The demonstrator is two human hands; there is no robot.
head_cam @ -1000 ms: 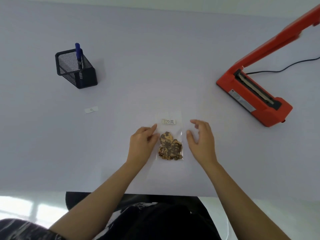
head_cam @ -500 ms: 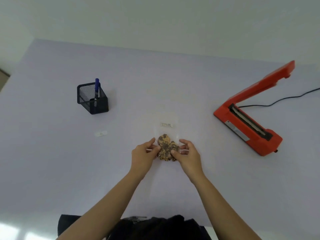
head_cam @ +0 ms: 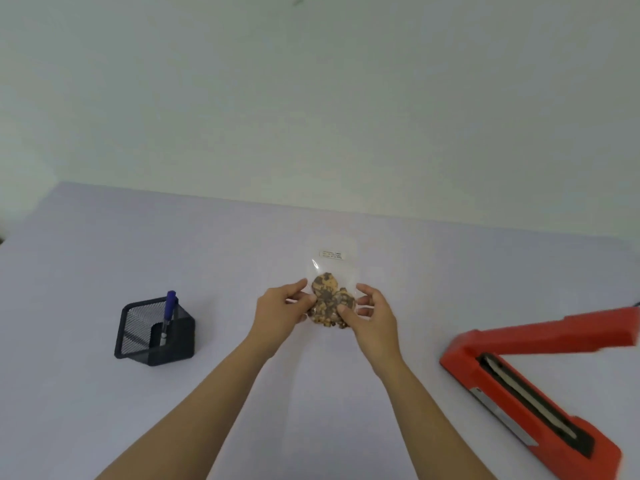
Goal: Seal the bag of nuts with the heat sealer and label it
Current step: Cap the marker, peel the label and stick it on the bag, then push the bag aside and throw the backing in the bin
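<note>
Both bare hands hold a clear plastic bag of brown nuts (head_cam: 331,271) up off the pale lilac table (head_cam: 104,393), centre of view. Left hand (head_cam: 280,315) grips the bag's left edge, thumb on the front, fingers curled narrow behind the film. Right hand (head_cam: 372,317) grips the right edge, thumb pressed on the nuts, other fingers curled behind. Nuts (head_cam: 329,303) clumped in the lower part of the bag, between the two hands. Upper part of the bag is flat, see-through, standing roughly upright; small white printed label (head_cam: 331,254) sits near its top. Cannot tell whether the top edge is sealed.

Red heat sealer (head_cam: 533,407) lies on the table to the right, well apart from the bag, lid arm raised, dark sealing strip exposed along the base. Right end of the arm is blurred.

Black wire-mesh pen holder (head_cam: 154,332) on the table to the left, well apart from the hands, blue pen (head_cam: 168,313) standing tilted inside.

Plain pale wall (head_cam: 311,98) fills the upper half
</note>
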